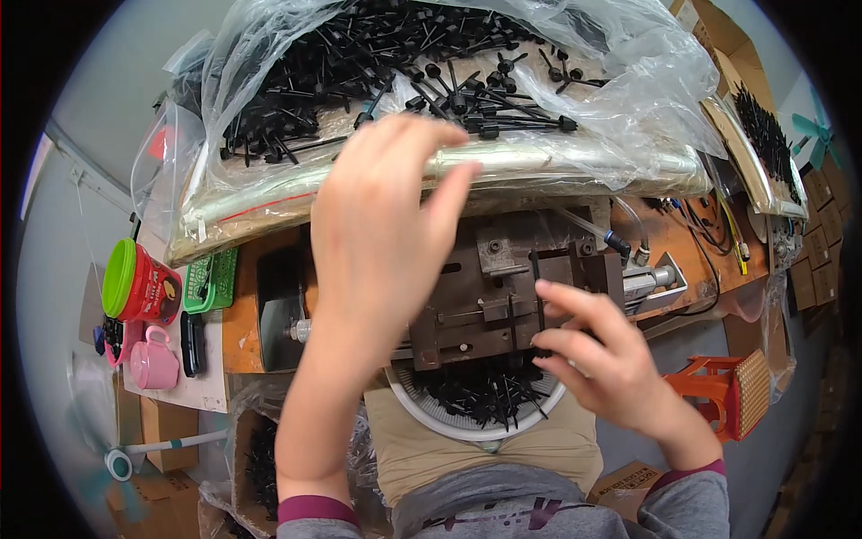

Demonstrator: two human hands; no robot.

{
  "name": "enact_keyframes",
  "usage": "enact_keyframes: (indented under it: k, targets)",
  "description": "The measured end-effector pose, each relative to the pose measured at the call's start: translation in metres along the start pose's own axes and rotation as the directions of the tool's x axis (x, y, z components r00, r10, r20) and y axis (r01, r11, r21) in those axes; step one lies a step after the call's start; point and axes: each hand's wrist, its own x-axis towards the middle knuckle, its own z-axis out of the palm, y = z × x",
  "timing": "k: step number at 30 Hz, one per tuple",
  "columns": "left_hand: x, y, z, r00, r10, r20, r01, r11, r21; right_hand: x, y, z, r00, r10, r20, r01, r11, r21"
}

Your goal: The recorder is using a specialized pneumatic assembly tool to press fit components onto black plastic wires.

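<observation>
Centrally, metal fixture [433, 334] at front edge of wooden bench [743, 271]; left hand [377, 211] raised, digits apart; right hand [600, 359] beside fixture, grip indeterminable; bare wood toward right corner.

Upper centre: black stemmed plastic parts [328, 72]. Left: red tub [154, 292], lime-green lid [117, 278], pink mug [153, 366], green lattice-patterned basket [224, 274]. Middle: dark brown metal fixture [467, 310], orange-brown counter [241, 341] around it, white basin [416, 420] below. Right: red-orange stool [709, 395], tan checked seat [752, 393]. Bottom: beige trousers [395, 449], grey sleeves [682, 508], maroon cuffs [316, 509].
</observation>
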Motion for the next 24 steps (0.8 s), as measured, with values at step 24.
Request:
enact_keyframes:
  k: [24]
  targets:
    - [-0.064,0.051,-0.042,0.951,-0.086,0.298,0.168,0.950,-0.263,0.129,0.052,-0.046,0.949,-0.176,-0.262,0.077,0.933,-0.350]
